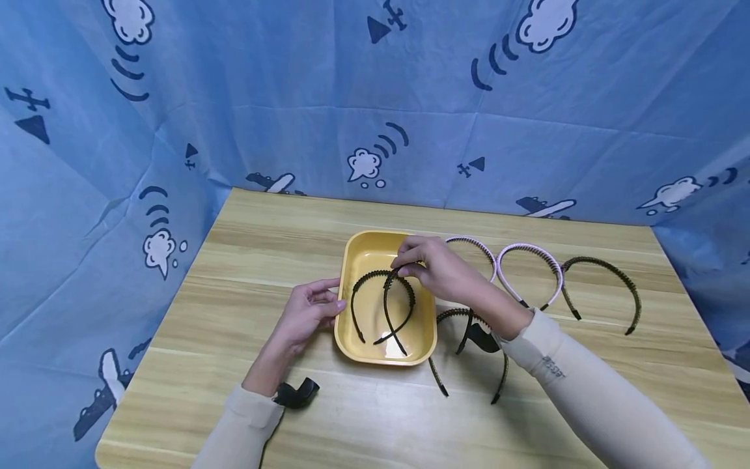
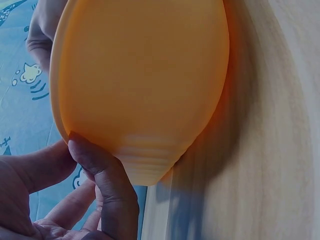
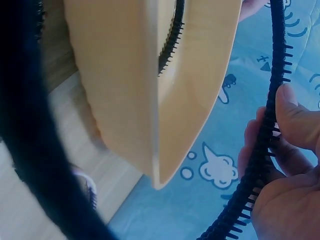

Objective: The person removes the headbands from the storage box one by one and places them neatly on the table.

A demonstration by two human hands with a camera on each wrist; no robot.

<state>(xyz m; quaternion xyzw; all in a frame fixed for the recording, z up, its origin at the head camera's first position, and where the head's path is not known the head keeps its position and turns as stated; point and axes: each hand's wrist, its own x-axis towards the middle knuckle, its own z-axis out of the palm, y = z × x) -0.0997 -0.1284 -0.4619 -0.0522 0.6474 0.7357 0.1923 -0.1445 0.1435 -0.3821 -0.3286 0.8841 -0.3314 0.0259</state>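
A yellow plastic bin (image 1: 372,251) stands on the table, and my left hand (image 1: 307,309) pinches its left rim between thumb and fingers. The left wrist view shows the bin's outer wall (image 2: 145,75) close up, with the thumb on its edge. Over the bin's right half, my right hand (image 1: 433,264) pinches a black toothed headband (image 1: 386,309) near its top, the ends pointing down into the bin. Its teeth show clearly beside the fingers in the right wrist view. Another black headband (image 1: 354,312) lies inside the bin.
Right of the bin lie two lavender headbands (image 1: 524,247), a dark gold one (image 1: 609,262) and a brownish one (image 1: 506,374); a dark headband (image 1: 463,342) is partly hidden by the right arm. A blue patterned curtain (image 1: 281,143) hangs behind the table (image 1: 234,260).
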